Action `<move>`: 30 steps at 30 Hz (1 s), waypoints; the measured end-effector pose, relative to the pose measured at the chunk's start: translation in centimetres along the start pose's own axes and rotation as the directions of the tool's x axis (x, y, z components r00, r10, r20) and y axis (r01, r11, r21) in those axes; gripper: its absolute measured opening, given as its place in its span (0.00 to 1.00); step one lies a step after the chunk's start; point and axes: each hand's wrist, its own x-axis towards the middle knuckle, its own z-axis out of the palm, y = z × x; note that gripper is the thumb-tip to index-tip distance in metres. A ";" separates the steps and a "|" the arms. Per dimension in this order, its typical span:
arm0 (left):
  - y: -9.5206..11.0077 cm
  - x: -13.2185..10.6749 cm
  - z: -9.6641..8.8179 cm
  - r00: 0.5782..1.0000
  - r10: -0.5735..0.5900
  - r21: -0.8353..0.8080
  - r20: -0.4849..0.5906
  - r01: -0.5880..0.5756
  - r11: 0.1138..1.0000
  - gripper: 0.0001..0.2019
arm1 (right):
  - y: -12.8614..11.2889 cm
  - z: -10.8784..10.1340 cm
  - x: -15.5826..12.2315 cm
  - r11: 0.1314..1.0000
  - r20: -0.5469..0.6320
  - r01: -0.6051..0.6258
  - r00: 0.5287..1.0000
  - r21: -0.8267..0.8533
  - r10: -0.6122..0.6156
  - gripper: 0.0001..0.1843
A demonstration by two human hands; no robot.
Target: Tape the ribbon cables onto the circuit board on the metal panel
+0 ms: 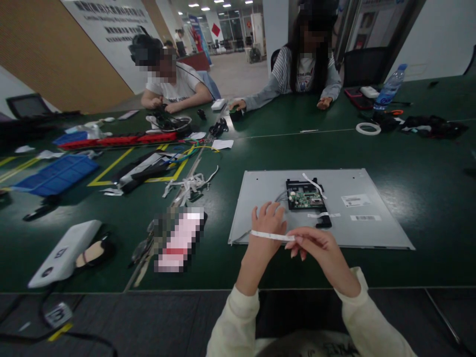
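Observation:
My left hand (pixel 266 225) is over the near left part of a flat grey metal panel (pixel 256 191), back facing up and fingers spread. Across the back of this hand runs a narrow strip of white tape (pixel 270 236). My right hand (pixel 314 245) pinches the strip's right end between thumb and fingers. A green circuit board (pixel 305 200) in a black frame (pixel 290 187) sits on the panel. Another white tape piece (pixel 313 184) lies diagonally over the frame's upper part, and one more (pixel 323 215) crosses its lower edge.
Tangled white strips (pixel 189 187) and a phone (pixel 182 240) lie to the left. Farther left are a white device (pixel 67 253) and a blue tray (pixel 57 173). A tape roll (pixel 368 129) and a water bottle (pixel 390 87) stand farther back. Two people sit across the table.

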 end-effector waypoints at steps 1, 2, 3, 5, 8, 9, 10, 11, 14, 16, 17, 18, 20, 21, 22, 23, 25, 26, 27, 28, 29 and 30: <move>-0.1 0.0 0.0 1.000 0.001 -0.011 -0.004 -0.001 1.000 0.14 | -0.1 0.0 0.0 1.000 -0.015 0.010 1.000 0.030 -0.010 0.11; -0.3 -0.1 -0.1 1.000 -0.002 -0.025 -0.008 0.002 1.000 0.14 | -0.2 -0.1 0.1 0.998 -0.048 0.024 0.999 0.058 -0.022 0.10; -0.4 -0.1 -0.1 1.000 -0.006 -0.044 -0.009 0.006 0.999 0.14 | -0.2 0.0 0.1 0.996 -0.100 0.042 0.994 0.083 -0.034 0.10; -0.7 -0.2 -0.2 1.000 -0.010 -0.088 0.001 0.010 0.996 0.15 | -0.3 0.1 0.4 0.992 -0.223 0.068 0.974 0.110 -0.042 0.12; -0.8 -0.4 -0.2 0.999 0.025 -0.146 0.031 -0.020 0.989 0.16 | -0.1 0.6 1.3 0.992 -0.317 0.073 0.948 0.104 -0.036 0.17; -0.7 -0.4 -0.1 0.999 0.033 -0.157 0.034 -0.027 0.987 0.17 | 0.2 0.9 1.8 0.992 -0.320 0.074 0.947 0.101 -0.038 0.17; -0.7 -0.5 0.0 0.999 0.032 -0.164 0.036 -0.026 0.986 0.17 | 0.5 1.0 2.3 0.992 -0.313 0.076 0.949 0.099 -0.041 0.17; -0.8 -0.5 0.1 0.999 0.023 -0.169 0.036 -0.017 0.986 0.18 | 0.9 1.2 2.8 0.992 -0.304 0.076 0.952 0.098 -0.043 0.17; -1.2 -0.5 0.6 1.000 -0.019 -0.181 0.024 0.023 0.983 0.20 | 2.3 1.4 4.2 0.996 -0.265 0.045 0.964 0.076 -0.023 0.18; -1.7 -0.4 1.0 1.000 -0.029 -0.201 0.004 0.029 0.979 0.22 | 3.0 1.5 4.9 0.999 -0.238 0.018 0.971 0.034 -0.009 0.20; -1.9 -0.4 1.3 1.000 -0.030 -0.214 -0.008 0.027 0.976 0.22 | 3.3 1.5 5.1 1.000 -0.226 0.008 0.974 0.005 -0.006 0.21; -2.1 -0.4 1.5 0.999 -0.028 -0.230 -0.021 0.022 0.973 0.23 | 3.6 1.5 5.3 1.000 -0.214 -0.003 0.977 -0.027 -0.003 0.23; -2.4 -0.4 1.8 0.998 -0.028 -0.267 -0.048 0.014 0.964 0.24 | 3.9 1.6 5.6 0.997 -0.189 -0.021 0.982 -0.080 0.005 0.25; -2.5 -0.4 2.0 0.997 -0.035 -0.288 -0.064 0.015 0.957 0.26 | 4.0 1.6 5.6 0.995 -0.182 -0.028 0.983 -0.096 0.010 0.25; -2.5 -0.4 2.1 0.996 -0.049 -0.309 -0.081 0.022 0.951 0.28 | 4.1 1.6 5.7 0.994 -0.180 -0.038 0.984 -0.107 0.018 0.26; -2.6 -0.5 2.1 0.993 -0.066 -0.329 -0.098 0.030 0.944 0.30 | 4.1 1.6 5.8 0.992 -0.183 -0.050 0.983 -0.113 0.029 0.27; -2.7 -0.5 2.2 0.988 -0.092 -0.352 -0.124 0.043 0.935 0.33 | 4.3 1.6 5.9 0.990 -0.204 -0.080 0.978 -0.116 0.055 0.28; -2.8 -0.5 2.2 0.988 -0.090 -0.355 -0.128 0.039 0.934 0.34 | 4.4 1.5 5.9 0.989 -0.212 -0.095 0.975 -0.113 0.070 0.29; -2.9 -0.5 2.2 0.989 -0.076 -0.352 -0.126 0.027 0.936 0.34 | 4.5 1.4 5.9 0.989 -0.216 -0.108 0.973 -0.104 0.084 0.29; -3.1 -0.5 2.2 0.991 -0.056 -0.343 -0.121 0.011 0.939 0.35 | 4.5 1.4 5.9 0.989 -0.214 -0.118 0.972 -0.090 0.097 0.29; -3.2 -0.4 2.3 0.993 -0.037 -0.328 -0.113 -0.003 0.945 0.34 | 4.6 1.4 5.9 0.990 -0.211 -0.125 0.972 -0.072 0.108 0.29; -3.3 -0.4 2.3 0.994 -0.018 -0.308 -0.105 -0.015 0.951 0.34 | 4.6 1.4 5.8 0.990 -0.207 -0.132 0.971 -0.052 0.119 0.30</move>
